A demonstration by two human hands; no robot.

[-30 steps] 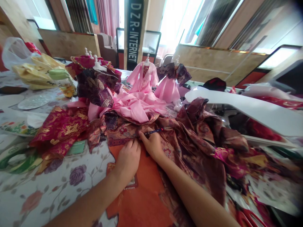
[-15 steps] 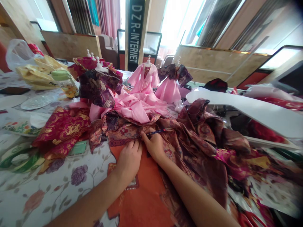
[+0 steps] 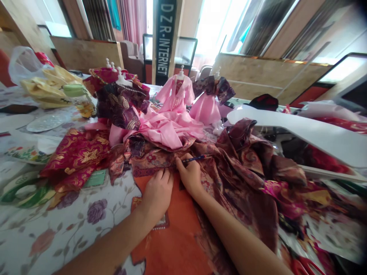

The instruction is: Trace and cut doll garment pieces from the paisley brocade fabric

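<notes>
My left hand lies on an orange piece, its fingers bent together at the edge of the brown patterned fabric; whether they pinch anything is hidden. Just right of it, my right hand is closed around a dark pencil-like stick, which points to the right, with fingertips on the fabric. The brown cloth spreads out to the right in folds. Beyond both hands lies pink satin fabric.
Small dress forms stand at the back, one in a pink dress. Magenta-gold fabric and a green tape roll lie left. Red-handled scissors are at the lower right, below a white tray.
My right hand has shifted slightly right with the stick in it. My left hand has hardly moved. The whole view has shifted a little.
</notes>
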